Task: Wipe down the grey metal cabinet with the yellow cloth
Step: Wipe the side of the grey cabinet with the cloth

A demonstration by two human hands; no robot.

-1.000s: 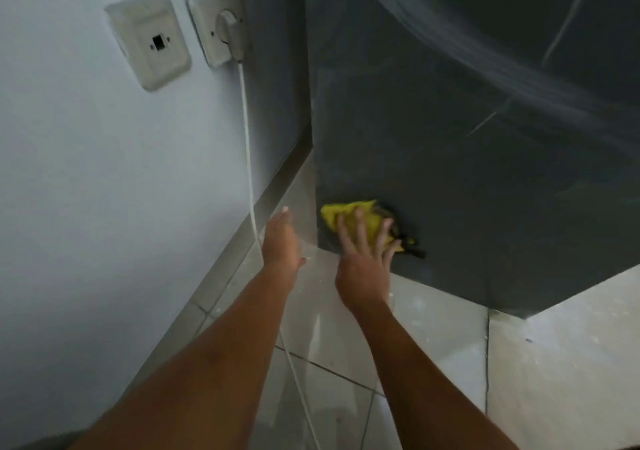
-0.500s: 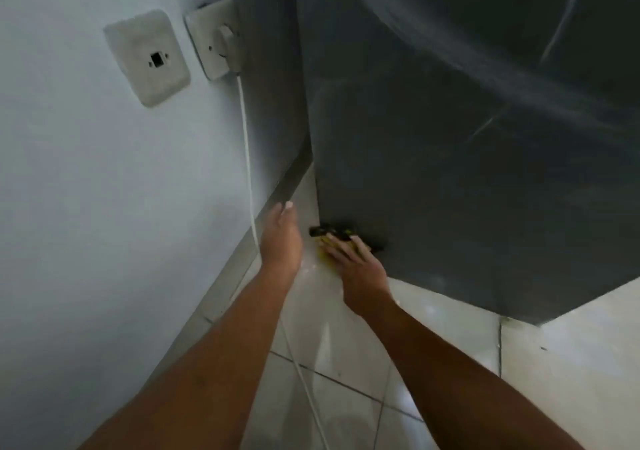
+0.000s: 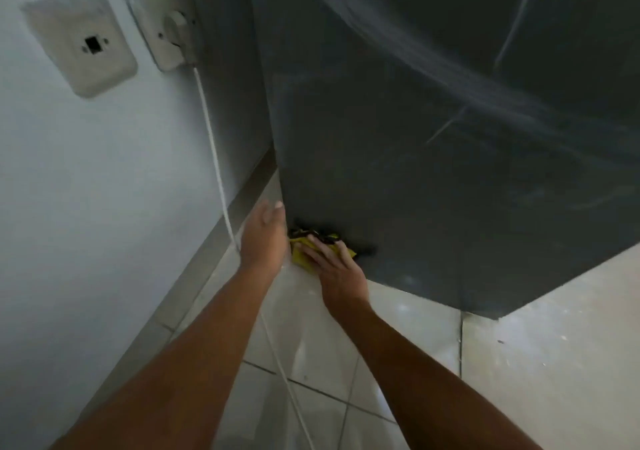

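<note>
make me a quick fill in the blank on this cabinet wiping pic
1. The right hand presses a ____ cloth against the grey cabinet.
2. The cloth sits at the cabinet's ____ edge, by the tiled floor.
3. The left hand holds ____.
4. The white cable hangs from a plug on the ____.
Missing words: yellow; bottom; nothing; wall.
</note>
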